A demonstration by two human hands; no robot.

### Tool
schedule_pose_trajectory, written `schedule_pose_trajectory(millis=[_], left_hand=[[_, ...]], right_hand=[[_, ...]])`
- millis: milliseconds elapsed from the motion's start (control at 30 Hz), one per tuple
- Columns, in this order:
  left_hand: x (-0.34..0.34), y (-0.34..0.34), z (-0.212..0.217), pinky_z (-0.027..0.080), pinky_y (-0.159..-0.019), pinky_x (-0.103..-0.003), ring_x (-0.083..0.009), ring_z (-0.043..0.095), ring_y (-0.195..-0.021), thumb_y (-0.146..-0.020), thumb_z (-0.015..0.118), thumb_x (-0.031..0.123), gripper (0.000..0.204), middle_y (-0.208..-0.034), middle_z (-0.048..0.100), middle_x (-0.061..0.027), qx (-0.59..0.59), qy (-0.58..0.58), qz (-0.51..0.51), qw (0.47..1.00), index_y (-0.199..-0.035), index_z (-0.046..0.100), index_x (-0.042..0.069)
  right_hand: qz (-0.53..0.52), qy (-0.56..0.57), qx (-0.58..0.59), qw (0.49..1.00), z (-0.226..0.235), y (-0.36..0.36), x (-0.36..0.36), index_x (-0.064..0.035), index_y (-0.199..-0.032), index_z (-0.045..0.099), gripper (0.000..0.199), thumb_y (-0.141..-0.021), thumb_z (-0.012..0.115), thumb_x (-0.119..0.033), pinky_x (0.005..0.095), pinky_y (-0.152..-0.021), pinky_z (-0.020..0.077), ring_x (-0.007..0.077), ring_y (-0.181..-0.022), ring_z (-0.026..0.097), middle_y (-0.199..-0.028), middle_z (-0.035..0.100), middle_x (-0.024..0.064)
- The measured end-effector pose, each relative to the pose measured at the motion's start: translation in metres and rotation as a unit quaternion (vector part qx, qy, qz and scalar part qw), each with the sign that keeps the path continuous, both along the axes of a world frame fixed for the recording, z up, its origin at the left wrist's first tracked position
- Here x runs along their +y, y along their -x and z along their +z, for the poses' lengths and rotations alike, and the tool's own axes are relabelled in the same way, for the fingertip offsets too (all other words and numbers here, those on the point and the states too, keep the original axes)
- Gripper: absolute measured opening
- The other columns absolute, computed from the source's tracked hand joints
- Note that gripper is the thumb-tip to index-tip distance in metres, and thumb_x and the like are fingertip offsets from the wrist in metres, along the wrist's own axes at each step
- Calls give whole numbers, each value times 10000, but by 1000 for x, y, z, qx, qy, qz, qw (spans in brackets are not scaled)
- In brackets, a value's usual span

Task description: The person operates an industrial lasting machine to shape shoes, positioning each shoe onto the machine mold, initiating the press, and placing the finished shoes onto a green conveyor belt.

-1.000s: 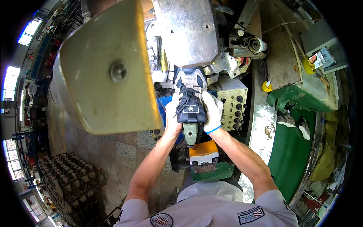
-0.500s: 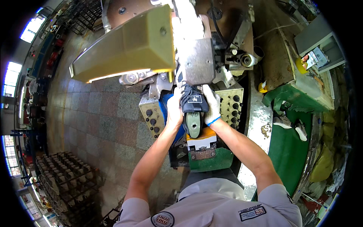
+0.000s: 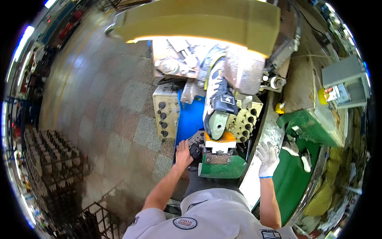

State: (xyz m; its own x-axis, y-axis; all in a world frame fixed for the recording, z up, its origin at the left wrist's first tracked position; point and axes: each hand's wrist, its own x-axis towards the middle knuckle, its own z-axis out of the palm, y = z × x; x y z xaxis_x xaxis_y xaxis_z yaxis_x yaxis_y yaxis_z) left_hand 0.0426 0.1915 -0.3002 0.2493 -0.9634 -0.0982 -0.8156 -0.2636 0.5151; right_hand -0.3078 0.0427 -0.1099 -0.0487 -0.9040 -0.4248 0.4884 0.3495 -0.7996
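Observation:
A dark shoe with a pale patterned side (image 3: pixel 217 93) sits toe-up in the machine, its heel end toward me. Inside its collar shows a green shoe last (image 3: pixel 218 124) with a hole, just above an orange pad (image 3: pixel 221 137). My bare left hand (image 3: pixel 183 155) lies at the edge of a blue panel (image 3: pixel 191 119), beside a black knob-like part (image 3: pixel 195 151); its fingers look extended. Over the metal ledge to the right, my right hand (image 3: pixel 267 158) in a white glove with a blue cuff holds nothing, fingers apart. Neither hand touches the shoe.
A yellowish lamp hood (image 3: pixel 199 22) hangs over the machine's lit metal parts. Control boxes with black knobs (image 3: pixel 165 113) flank the blue panel and shoe. To the right, several loose shoes (image 3: pixel 305 160) lie on a green belt (image 3: pixel 280 187). A loaded rack (image 3: pixel 53 155) stands at left.
Both hands have let go of the shoe. My left hand has come down to the blue panel's edge, my right out over the ledge. The shoe stays in the machine; the view has shifted.

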Motion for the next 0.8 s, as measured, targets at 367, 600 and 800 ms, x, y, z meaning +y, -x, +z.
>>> schedule_pose_trajectory(millis=[367,600,800], left_hand=[[32,-51,90,552,-807,-374,-233,705,-856,-741,849,224,452,-923,724,-125,525,-153,226,806,-1059,683,-50],[107,-45,224,596,-808,-416,-281,713,-938,-741,772,84,598,-1143,691,-185,745,104,259,606,-1288,582,-65],[55,58,226,587,-904,-447,-342,699,-1049,-706,740,287,818,-1252,672,-189,926,27,170,336,-1423,503,-29]], right_hand=[[121,72,-1,990,32,-52,-20,110,-1414,424,483,-1067,416,-226,430,-845,608,410,-1053,687,-1280,605,308],[184,94,-15,978,92,-68,13,102,-1414,424,594,-1014,572,-312,405,-829,615,357,-1030,704,-1245,628,287],[285,184,-280,898,161,-152,23,40,-1499,402,880,-934,582,-609,357,-1104,409,257,-1295,549,-1424,546,195]])
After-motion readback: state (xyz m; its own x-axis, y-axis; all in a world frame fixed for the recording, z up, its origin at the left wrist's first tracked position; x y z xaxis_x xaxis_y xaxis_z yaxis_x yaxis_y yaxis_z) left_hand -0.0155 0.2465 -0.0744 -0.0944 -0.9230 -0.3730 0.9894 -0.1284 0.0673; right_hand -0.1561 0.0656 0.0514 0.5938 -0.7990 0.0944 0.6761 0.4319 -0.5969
